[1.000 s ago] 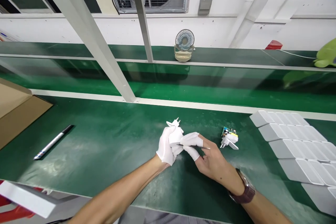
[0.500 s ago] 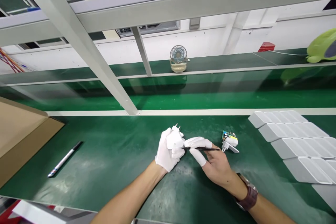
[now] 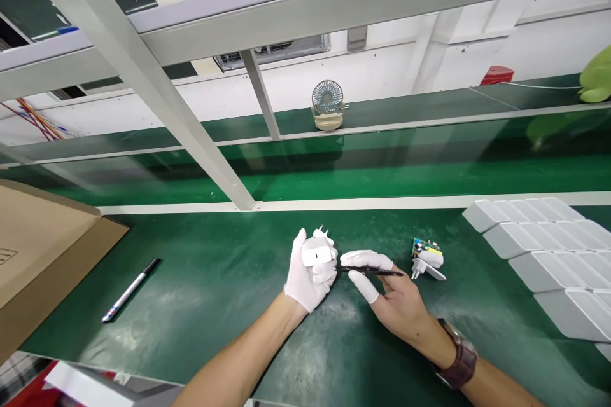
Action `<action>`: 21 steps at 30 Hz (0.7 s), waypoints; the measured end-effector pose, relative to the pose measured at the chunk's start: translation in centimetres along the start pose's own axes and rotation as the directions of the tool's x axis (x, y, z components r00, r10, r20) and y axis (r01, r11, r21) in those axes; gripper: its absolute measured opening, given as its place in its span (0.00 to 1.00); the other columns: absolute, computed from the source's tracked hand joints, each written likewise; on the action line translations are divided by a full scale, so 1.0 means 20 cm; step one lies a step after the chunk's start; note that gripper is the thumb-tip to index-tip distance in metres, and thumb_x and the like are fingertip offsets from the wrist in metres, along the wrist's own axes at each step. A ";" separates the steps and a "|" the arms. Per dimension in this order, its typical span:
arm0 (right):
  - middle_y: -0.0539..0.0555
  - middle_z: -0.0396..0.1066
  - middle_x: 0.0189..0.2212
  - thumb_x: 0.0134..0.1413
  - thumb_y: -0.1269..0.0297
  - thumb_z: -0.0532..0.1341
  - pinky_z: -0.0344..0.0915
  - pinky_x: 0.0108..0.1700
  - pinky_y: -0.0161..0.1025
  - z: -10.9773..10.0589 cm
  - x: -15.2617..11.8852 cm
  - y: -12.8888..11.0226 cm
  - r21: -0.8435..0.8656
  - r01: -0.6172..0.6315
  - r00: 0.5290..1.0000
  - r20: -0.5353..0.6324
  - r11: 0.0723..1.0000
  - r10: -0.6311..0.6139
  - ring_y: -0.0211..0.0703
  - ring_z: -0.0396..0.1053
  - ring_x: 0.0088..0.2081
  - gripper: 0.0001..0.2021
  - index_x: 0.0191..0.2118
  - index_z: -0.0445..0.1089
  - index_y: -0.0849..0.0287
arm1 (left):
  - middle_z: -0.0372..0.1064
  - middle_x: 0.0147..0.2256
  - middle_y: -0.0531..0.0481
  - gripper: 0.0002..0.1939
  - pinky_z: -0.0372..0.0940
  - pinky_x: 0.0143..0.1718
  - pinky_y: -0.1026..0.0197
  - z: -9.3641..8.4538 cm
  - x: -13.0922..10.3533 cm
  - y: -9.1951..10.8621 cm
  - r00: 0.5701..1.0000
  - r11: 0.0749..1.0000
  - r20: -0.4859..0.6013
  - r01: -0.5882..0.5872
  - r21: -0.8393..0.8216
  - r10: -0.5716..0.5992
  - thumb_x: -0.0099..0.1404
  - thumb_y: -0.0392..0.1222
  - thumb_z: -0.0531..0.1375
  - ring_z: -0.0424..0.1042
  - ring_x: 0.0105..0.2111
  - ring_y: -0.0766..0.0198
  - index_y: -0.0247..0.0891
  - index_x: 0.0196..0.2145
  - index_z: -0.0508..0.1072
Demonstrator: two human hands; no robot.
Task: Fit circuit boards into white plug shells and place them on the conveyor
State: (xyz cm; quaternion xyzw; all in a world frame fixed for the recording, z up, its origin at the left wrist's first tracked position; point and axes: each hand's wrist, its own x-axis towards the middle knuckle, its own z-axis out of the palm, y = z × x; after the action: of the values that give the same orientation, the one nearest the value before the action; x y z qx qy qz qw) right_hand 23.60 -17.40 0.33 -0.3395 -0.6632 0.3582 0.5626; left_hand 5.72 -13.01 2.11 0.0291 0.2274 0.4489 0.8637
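Note:
My left hand (image 3: 305,285), in a white glove, is closed around a white plug-in charger (image 3: 315,253). The charger's two-pin plug points away from me, and a small slot shows on the face towards me. My right hand (image 3: 398,305), with white covers on its fingers and a watch on the wrist, pinches slim black tweezers (image 3: 370,270). Their tip reaches the left hand's fingers just below the charger; whether it touches the charger I cannot tell. To the right lies an uncased charger circuit board (image 3: 427,253) with a white plug part (image 3: 426,267) beside it.
Rows of grey-white trays (image 3: 548,267) stand on the right of the green table (image 3: 205,280). A marker pen (image 3: 130,291) and a cardboard box (image 3: 62,273) are at the left. A slanted metal post (image 3: 191,121) meets the table's back edge; a small fan (image 3: 328,105) sits on the shelf behind.
The charger has tilted slightly in my left hand, so its slotted face looks lower and flatter. My right hand keeps the tweezers nearly in place. The whole view has shifted a little.

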 end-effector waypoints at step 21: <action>0.57 0.74 0.50 0.64 0.68 0.62 0.69 0.58 0.52 0.01 0.01 0.03 -0.036 0.083 0.995 0.056 0.996 -0.081 0.50 0.70 0.56 0.13 0.53 0.69 0.50 | 0.61 0.16 0.56 0.23 0.49 0.11 0.71 -0.01 0.03 -0.07 0.998 0.992 -0.055 0.022 0.120 -0.015 0.67 0.59 0.57 0.57 0.11 0.73 0.33 0.33 0.71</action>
State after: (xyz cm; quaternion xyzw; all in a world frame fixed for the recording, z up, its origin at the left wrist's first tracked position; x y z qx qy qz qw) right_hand 23.42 -17.07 -0.08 -0.3128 -0.6985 0.3311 0.5520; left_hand 6.94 -13.45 1.29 0.0671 0.2778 0.4269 0.8580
